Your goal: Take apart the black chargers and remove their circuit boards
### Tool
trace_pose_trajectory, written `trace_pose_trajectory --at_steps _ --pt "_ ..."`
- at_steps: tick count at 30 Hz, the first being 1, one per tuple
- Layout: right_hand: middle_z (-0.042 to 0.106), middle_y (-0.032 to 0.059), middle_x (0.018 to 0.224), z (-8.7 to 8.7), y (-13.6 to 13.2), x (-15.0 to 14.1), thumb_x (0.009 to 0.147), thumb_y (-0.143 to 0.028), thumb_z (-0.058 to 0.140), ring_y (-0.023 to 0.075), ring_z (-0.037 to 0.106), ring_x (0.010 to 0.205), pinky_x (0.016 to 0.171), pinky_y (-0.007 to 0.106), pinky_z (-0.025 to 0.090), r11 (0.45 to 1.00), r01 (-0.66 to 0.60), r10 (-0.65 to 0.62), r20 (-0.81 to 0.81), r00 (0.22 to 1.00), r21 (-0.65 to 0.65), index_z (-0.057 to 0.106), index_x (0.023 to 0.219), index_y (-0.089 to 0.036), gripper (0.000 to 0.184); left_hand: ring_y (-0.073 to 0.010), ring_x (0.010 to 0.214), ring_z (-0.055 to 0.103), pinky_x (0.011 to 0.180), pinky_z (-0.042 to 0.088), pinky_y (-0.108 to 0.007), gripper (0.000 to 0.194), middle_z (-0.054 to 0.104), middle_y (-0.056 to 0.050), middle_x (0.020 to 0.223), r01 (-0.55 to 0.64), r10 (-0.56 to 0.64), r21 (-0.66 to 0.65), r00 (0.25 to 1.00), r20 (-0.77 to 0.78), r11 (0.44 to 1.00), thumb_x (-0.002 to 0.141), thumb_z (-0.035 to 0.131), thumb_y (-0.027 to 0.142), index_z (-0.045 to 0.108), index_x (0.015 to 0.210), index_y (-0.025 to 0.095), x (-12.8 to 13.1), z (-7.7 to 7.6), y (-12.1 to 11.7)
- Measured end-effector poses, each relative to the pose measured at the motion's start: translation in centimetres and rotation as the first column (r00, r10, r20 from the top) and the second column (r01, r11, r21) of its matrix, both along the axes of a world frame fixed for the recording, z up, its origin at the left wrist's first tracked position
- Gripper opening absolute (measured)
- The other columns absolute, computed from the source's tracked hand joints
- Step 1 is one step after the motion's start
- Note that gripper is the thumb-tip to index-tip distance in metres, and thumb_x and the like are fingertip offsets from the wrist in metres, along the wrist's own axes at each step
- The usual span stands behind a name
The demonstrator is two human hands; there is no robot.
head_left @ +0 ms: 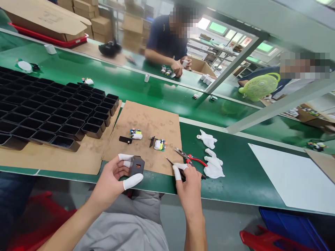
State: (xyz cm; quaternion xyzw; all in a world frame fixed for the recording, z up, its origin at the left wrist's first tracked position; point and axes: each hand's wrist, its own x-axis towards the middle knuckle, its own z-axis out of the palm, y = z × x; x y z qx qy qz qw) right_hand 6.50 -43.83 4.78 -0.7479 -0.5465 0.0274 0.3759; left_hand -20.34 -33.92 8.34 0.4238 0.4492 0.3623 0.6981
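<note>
My left hand (111, 179), with white finger cots on, grips a small black plastic housing (138, 163) that has a rectangular opening in its face. Over the table's front edge, my right hand (190, 184), also in finger cots, is closed around dark tweezers (169, 161) pointing left. Just beyond it lie pliers (187, 157) with red handles. On the cardboard sheet (149, 116) rest two small circuit boards, one at the left (136, 134) and one at the right (159, 145). A flat black strip (125, 140) and a small black piece (152, 141) lie beside them.
Rows of open black housings (65, 127) fill the left side. Crumpled white cloths (214, 165) lie to the right, then a white board (293, 174). Behind runs a green conveyor belt (125, 83) carrying scattered parts. A co-worker (162, 42) handles parts across it; a metal post (235, 62) slants nearby.
</note>
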Motion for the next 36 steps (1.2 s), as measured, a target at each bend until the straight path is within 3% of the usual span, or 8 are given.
trace_pose_trajectory --at_steps 5,7,10,13,22,28,31,36 --pt "0.08 0.0034 0.094 3.0 -0.7 -3.9 0.121 -0.043 0.054 0.0183 0.073 0.075 0.072 0.031 0.061 0.998 -0.06 0.06 -0.306 0.95 0.01 0.074 0.136 -0.022 0.033 -0.0198 0.092 0.079 0.091 0.068 -0.032 0.062 0.085 -0.008 0.109 0.036 -0.036 0.048 0.999 -0.012 0.998 0.071 0.105 0.041 0.073 0.12 0.02 -0.6 0.1 -0.7" --pt "0.079 0.004 0.099 4.7 -0.9 -5.6 0.12 -0.043 0.056 0.0187 0.076 0.082 0.076 0.03 0.063 0.99 -0.139 0.133 -0.397 0.908 0.014 0.076 0.137 -0.025 0.032 -0.02 0.093 0.079 0.092 0.068 -0.031 0.061 0.083 -0.007 0.108 0.03 -0.028 0.067 0.999 -0.034 0.997 0.073 0.105 0.04 0.072 0.121 0.021 -1.0 0.3 -0.9" --pt "0.078 0.0038 0.102 7.0 -0.7 -7.8 0.121 -0.035 0.052 0.0193 0.076 0.09 0.08 0.029 0.063 0.961 -0.276 0.249 -0.352 0.902 -0.028 0.077 0.136 -0.028 0.03 -0.0196 0.093 0.077 0.09 0.067 -0.031 0.059 0.081 -0.006 0.108 -0.044 0.057 0.133 0.994 -0.094 0.99 0.075 0.102 0.036 0.07 0.122 0.021 -1.5 0.9 -1.0" --pt "0.074 0.0026 0.095 8.3 0.0 -9.2 0.119 -0.028 0.057 0.0174 0.072 0.079 0.068 0.026 0.058 0.945 -0.324 0.308 -0.222 0.925 -0.036 0.079 0.133 -0.028 0.026 -0.0191 0.094 0.075 0.089 0.065 -0.03 0.055 0.079 -0.004 0.108 -0.115 0.157 0.249 0.975 -0.157 0.962 0.078 0.099 0.035 0.069 0.121 0.021 -1.9 1.3 -1.1" --pt "0.062 0.0 0.081 8.8 1.4 -11.2 0.118 -0.025 0.058 0.0129 0.051 0.055 0.048 0.027 0.04 0.942 -0.335 0.333 0.083 0.939 0.005 0.083 0.103 -0.024 0.029 -0.0197 0.095 0.077 0.088 0.064 -0.029 0.051 0.079 -0.003 0.11 -0.106 0.254 0.44 0.922 -0.293 0.892 0.082 0.097 0.032 0.067 0.122 0.023 -3.4 1.1 -1.5" --pt "0.062 0.0002 0.082 8.6 1.5 -11.7 0.12 -0.024 0.054 0.012 0.048 0.053 0.048 0.026 0.039 0.95 -0.313 0.309 0.155 0.939 0.004 0.08 0.101 -0.021 0.032 -0.0217 0.092 0.077 0.085 0.064 -0.032 0.054 0.078 -0.002 0.104 -0.066 0.324 0.559 0.868 -0.376 0.827 0.083 0.098 0.037 0.068 0.125 0.024 -3.2 0.6 -2.0" --pt "0.06 -0.0002 0.079 8.3 1.4 -11.9 0.119 -0.024 0.053 0.0124 0.044 0.051 0.045 0.028 0.035 0.96 -0.281 0.278 0.201 0.939 -0.015 0.072 0.088 -0.023 0.036 -0.0227 0.093 0.078 0.086 0.064 -0.033 0.054 0.079 -0.002 0.105 -0.029 0.382 0.642 0.824 -0.418 0.766 0.085 0.097 0.039 0.068 0.128 0.024 -2.9 0.3 -2.2" --pt "0.067 -0.0005 0.082 7.8 1.3 -12.1 0.115 -0.025 0.056 0.0127 0.045 0.047 0.045 0.032 0.029 0.961 -0.245 0.265 0.187 0.946 -0.125 0.062 0.089 -0.026 0.027 -0.0241 0.093 0.079 0.086 0.065 -0.035 0.048 0.079 -0.003 0.105 0.022 0.502 0.774 0.749 -0.432 0.633 0.087 0.093 0.038 0.067 0.125 0.023 -2.5 0.0 -2.4"
